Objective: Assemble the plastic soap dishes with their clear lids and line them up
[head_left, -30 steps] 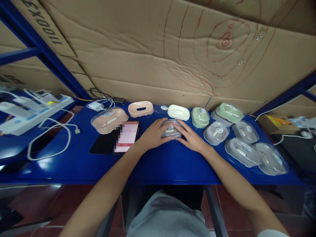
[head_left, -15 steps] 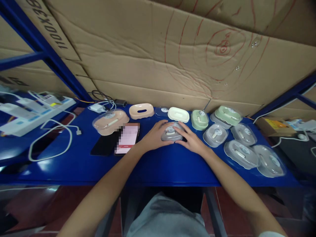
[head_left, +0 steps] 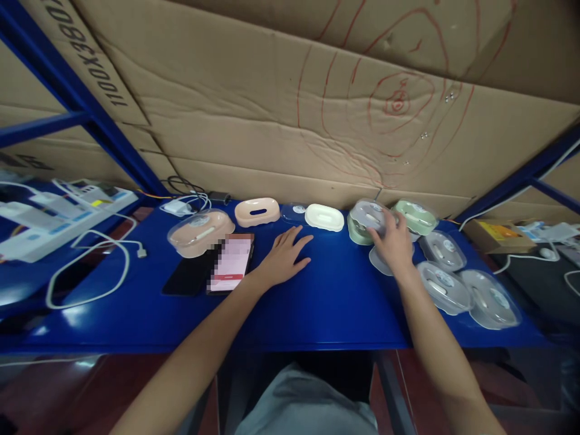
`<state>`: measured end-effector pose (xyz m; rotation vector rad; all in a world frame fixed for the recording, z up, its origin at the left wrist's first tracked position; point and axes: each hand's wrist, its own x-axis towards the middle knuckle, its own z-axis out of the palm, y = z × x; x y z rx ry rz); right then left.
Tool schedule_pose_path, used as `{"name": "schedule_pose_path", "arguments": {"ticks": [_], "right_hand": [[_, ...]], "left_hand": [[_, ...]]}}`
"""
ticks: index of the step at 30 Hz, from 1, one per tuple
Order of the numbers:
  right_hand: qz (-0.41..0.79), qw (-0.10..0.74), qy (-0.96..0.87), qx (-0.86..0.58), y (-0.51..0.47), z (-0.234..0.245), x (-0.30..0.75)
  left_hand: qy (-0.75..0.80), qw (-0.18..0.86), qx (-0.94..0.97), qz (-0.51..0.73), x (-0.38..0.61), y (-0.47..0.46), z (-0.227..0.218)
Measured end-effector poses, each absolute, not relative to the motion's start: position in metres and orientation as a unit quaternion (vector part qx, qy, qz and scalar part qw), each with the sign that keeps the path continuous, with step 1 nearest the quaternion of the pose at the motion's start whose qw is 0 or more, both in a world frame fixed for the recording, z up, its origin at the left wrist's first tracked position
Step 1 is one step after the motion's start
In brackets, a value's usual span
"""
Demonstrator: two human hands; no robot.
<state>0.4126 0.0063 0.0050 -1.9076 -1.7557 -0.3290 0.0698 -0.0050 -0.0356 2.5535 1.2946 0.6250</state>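
In my right hand is a grey soap dish with a clear lid, gripped between thumb and fingers. It is over a green lidded soap dish, partly covering it; whether the two touch I cannot tell. Beneath my right hand another grey soap dish is partly hidden. My left hand is open above the blue table, fingers spread and nothing in it. Beyond its fingertips stand a cream soap dish tray and a clear lid.
A peach tray, a peach lidded dish and a phone are at left. Several lidded dishes, one green, the others grey, are at right. Cardboard walls the back; a power strip with cables is far left.
My right hand has carried the grey soap dish from the middle to the right, over the green one. My left hand has let go of it and spread its fingers. The view has shifted slightly.
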Motion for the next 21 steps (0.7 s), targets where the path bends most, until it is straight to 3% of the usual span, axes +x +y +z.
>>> {"name": "schedule_pose_path", "arguments": {"ticks": [9,15,21], "right_hand": [[-0.139,0.331,-0.737,-0.573,0.000,0.001,0.380],[-0.041,0.238,-0.863,-0.443,-0.008,-0.022,0.339],[-0.005,0.205,-0.868,-0.452,-0.001,-0.050,0.325]], "left_hand": [[0.495,0.039,0.840,0.217,0.072,0.026,-0.032],[0.512,0.015,0.831,0.215,0.077,0.038,-0.033],[0.584,-0.039,0.773,0.244,0.066,0.029,-0.026]]}}
